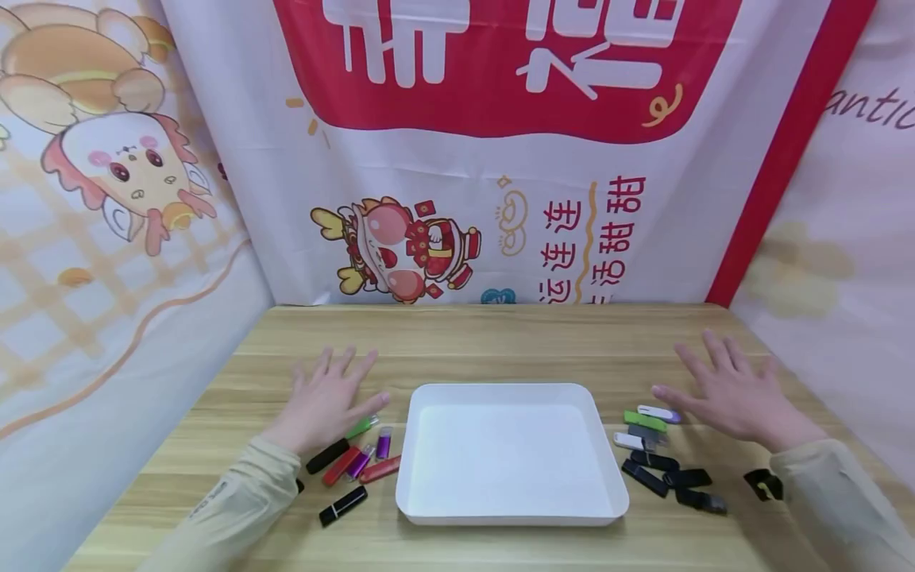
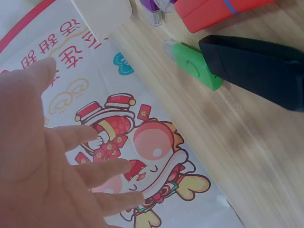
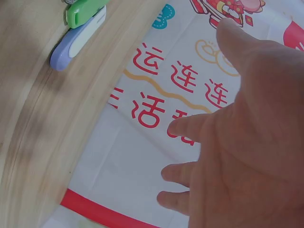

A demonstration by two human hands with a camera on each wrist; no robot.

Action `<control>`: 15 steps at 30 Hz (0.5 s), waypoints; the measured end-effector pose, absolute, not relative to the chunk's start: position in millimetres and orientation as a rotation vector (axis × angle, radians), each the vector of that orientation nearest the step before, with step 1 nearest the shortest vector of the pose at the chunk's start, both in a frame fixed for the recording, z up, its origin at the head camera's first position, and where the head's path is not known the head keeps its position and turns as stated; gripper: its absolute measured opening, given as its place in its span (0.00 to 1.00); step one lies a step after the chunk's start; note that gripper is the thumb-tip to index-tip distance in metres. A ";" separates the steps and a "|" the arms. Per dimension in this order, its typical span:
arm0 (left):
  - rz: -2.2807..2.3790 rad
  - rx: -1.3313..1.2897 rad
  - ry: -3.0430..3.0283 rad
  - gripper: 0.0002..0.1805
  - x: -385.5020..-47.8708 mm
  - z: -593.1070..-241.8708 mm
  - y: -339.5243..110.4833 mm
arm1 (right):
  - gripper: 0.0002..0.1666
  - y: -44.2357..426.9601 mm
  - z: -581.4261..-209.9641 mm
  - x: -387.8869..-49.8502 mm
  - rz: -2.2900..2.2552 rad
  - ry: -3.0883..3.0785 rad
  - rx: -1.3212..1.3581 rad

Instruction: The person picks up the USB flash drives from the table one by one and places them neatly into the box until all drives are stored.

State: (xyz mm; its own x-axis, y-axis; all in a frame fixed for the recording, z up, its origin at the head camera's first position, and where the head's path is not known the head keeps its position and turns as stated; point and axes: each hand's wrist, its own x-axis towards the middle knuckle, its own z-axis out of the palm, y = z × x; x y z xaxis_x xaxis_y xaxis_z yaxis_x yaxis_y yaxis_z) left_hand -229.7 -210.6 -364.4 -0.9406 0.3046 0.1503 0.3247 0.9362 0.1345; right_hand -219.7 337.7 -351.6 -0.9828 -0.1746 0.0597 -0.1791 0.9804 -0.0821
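My left hand [image 1: 325, 403] is spread with nothing in it, over the table's left side beside a green USB stick [image 1: 361, 427]. My right hand [image 1: 736, 391], fingers also spread and empty, is next to a white-and-purple stick [image 1: 659, 414] and a green one [image 1: 645, 421]. In the left wrist view the palm [image 2: 42, 156] faces the camera, away from a black stick [image 2: 256, 69] and a green stick [image 2: 194, 65]. In the right wrist view the bare palm [image 3: 251, 128] shows, with the white-and-purple stick [image 3: 80, 39] at upper left.
A shallow white tray [image 1: 511, 520] stands between the hands. Left of it lie red [image 1: 341, 465], purple [image 1: 384, 443] and black sticks [image 1: 343, 506]; right of it, several black ones [image 1: 646, 477]. A black object [image 1: 763, 484] lies by the right sleeve. Printed cloth hangs behind the table.
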 end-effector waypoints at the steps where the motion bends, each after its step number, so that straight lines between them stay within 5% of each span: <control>1: -0.243 -0.498 -2.953 0.48 -230.2 -364.9 -211.1 | 0.58 336.8 -352.3 -219.8 0.138 -3.070 0.279; 15: -0.432 -0.612 -2.817 0.33 -235.3 -360.2 -198.7 | 0.55 321.8 -345.6 -222.6 0.047 -3.005 0.309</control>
